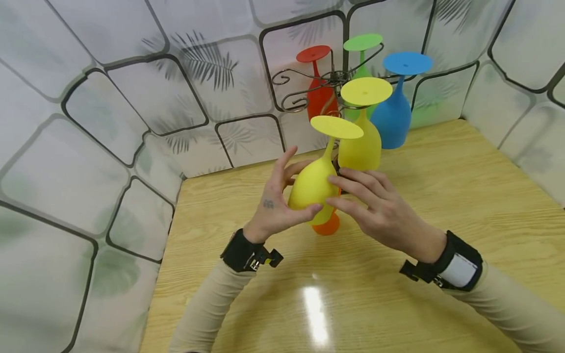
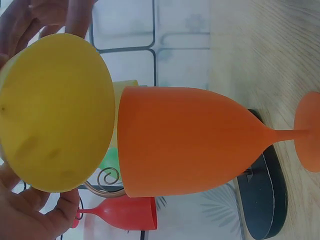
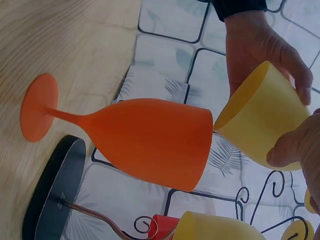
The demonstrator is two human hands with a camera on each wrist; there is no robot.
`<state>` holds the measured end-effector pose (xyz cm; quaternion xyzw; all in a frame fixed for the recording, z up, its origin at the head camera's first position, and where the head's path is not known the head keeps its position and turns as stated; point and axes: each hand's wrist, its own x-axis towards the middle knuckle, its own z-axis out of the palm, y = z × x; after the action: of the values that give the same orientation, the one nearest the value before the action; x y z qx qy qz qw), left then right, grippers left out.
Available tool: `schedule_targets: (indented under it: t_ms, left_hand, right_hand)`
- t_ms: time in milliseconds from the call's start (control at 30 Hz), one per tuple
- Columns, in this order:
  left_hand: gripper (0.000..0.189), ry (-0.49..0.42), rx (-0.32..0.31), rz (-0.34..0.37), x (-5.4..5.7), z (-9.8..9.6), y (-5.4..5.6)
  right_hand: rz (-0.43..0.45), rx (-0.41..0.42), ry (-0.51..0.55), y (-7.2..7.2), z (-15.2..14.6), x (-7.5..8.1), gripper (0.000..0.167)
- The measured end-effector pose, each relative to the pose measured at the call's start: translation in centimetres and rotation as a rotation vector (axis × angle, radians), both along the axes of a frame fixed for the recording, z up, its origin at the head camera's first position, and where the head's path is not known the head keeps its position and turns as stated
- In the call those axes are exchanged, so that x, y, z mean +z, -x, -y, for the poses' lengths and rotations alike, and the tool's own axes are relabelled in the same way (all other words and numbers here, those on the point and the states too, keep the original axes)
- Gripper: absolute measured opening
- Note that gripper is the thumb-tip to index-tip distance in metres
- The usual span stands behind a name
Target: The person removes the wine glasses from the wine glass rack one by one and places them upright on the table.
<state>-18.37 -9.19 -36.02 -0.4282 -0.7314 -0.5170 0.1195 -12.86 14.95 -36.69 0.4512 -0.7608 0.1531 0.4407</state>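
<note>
A yellow goblet [image 1: 311, 184] is held upside down and tilted, its round foot uppermost. My left hand [image 1: 282, 201] grips its bowl from the left, thumb low at the front. From the right, my right hand [image 1: 379, 211] holds the same bowl with fingers and thumb, as the right wrist view also shows. Close below the yellow rim, an orange goblet [image 3: 150, 140] stands upright on its foot; in the head view the yellow bowl hides most of it. The open yellow mouth [image 2: 55, 115] faces the left wrist camera, beside the orange rim.
Behind the hands stands a scrolled metal rack [image 1: 335, 77] on a dark base [image 2: 262, 190]. Upside down on it hang a red goblet [image 1: 321, 95], a green goblet [image 1: 363, 71], a blue goblet [image 1: 393, 117] and another yellow goblet [image 1: 362, 149]. Patterned panels [image 1: 176, 98] border the wooden table [image 1: 463, 186].
</note>
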Motion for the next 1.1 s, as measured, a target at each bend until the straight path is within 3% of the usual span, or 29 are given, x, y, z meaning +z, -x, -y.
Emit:
schedule_targets:
  t_ms: [367, 533, 633, 933, 1033, 1100]
  left_hand:
    - [0.105, 0.045, -0.048, 0.012, 0.4, -0.4, -0.2]
    - [0.101, 0.06, -0.06, 0.014, 0.6, -0.8, -0.2]
    - [0.1, 0.074, -0.07, 0.02, 0.8, -1.0, -0.2]
    - [0.098, 0.106, -0.085, 0.022, 1.1, -1.2, -0.6]
    - [0.097, 0.1, -0.09, 0.001, 1.2, -1.3, -0.6]
    - [0.097, 0.086, -0.099, -0.012, 1.2, -1.4, -0.5]
  right_hand:
    - [-0.063, -0.048, -0.139, 0.3, -0.2, 0.0, 0.039]
    - [-0.059, -0.062, -0.245, 0.7, -0.5, 0.5, 0.079]
    - [-0.072, -0.072, -0.271, 0.8, -0.6, 0.7, 0.092]
    - [-0.099, -0.088, -0.287, 0.7, -0.7, 1.1, 0.092]
    - [-0.104, -0.089, -0.286, 0.6, -0.9, 1.3, 0.084]
    - [-0.102, -0.082, -0.276, 0.6, -1.0, 1.4, 0.069]
